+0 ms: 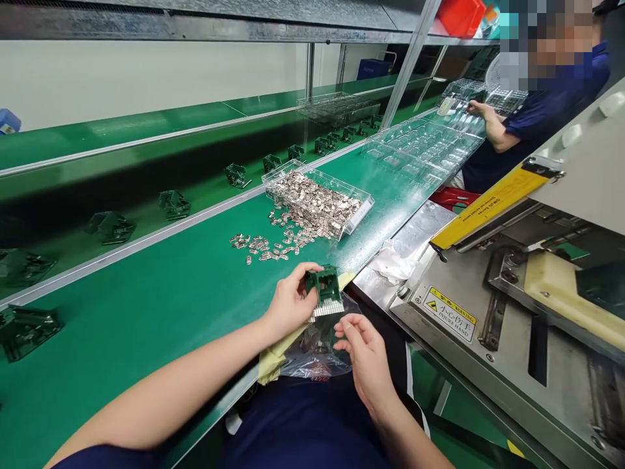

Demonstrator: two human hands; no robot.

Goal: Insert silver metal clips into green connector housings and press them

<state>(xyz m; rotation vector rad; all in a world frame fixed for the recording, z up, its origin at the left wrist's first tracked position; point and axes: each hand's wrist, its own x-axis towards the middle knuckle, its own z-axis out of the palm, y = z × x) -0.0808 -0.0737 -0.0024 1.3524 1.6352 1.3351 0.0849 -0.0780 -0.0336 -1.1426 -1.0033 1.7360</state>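
My left hand (291,301) grips a dark green plastic housing (328,284) with a row of pale metal tabs along its lower edge. Just to the right, my right hand (364,348) is held apart from it, thumb and fingertips pinched; anything between them is too small to make out. Under both hands hangs a clear plastic bag (317,366), with yellow tape (273,365) beside it at the bench edge. Farther up the bench, small silvery metal pieces (312,195) fill a clear plastic tray (359,218) and spill over its near side.
Several similar green housings (174,204) sit in a line on the conveyor (141,228) at left. A machine (449,314) with a warning label stands close on my right. Clear blister trays (424,150) lie farther along, where a co-worker's hand (481,109) is busy.
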